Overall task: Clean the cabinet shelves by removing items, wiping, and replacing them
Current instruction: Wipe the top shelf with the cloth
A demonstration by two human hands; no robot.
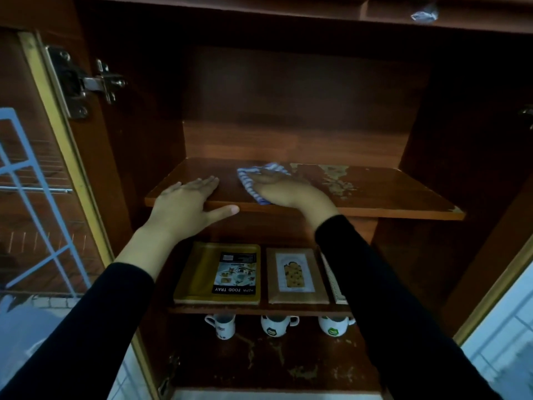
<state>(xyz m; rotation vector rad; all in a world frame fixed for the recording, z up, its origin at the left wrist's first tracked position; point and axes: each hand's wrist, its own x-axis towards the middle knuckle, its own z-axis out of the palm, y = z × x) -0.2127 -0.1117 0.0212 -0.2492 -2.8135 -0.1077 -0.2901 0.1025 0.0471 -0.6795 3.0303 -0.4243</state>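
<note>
Here the left hand (187,202) lay flat at the shelf's (398,194) near-left edge, fingers straight and together, thumb along the front lip. Just right of it, the right hand (284,189) pressed flat on the cloth (244,180), mid-shelf. Bare board ran right, past a peeled patch (336,180), to the side wall.

A: Two arms in shot, both in long black sleeves: left sleeve (86,327), right sleeve (389,298). Plain dark fabric, snug along each arm.

B: And the cuffs differ! The right one ends at the wrist, the left sits higher, forearm showing. Left hand (184,203) and right hand (285,192) both bare.
</note>
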